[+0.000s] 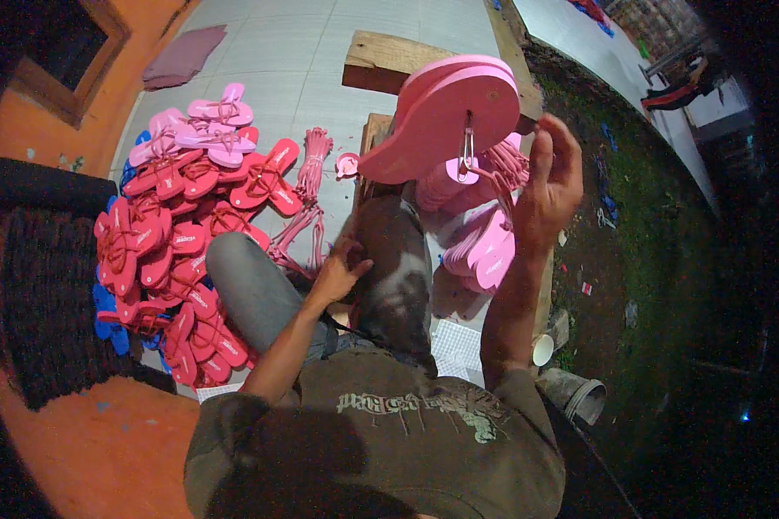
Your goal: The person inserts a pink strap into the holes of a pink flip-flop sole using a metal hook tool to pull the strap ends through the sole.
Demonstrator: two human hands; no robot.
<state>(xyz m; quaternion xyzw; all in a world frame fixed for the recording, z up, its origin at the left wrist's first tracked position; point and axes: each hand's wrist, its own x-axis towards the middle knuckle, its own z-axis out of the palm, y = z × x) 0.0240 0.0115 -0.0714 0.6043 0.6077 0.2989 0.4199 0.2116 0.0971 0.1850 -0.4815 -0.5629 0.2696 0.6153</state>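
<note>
A pair of stacked pink sandal soles (428, 117) rests on the end of a wooden beam (376, 62) in front of me. A slim metal pulling tool (467, 143) sticks out of a hole in the upper sole, with a pink strap (498, 186) at its lower end. My right hand (550, 177) is raised just right of the soles, fingers bent and apart, with no object visible in them. Over my lap, beside my thigh, my left hand (342, 272) hangs with loosely bent fingers and holds nothing I can see.
Finished red and pink flip-flops (169, 233) lie heaped on the left. Bundled pink straps (314, 164) and a small pink cup (347, 164) lie near the beam. Stacked pink soles (485, 255) are below my right hand. A grey bucket (576, 395) stands at lower right.
</note>
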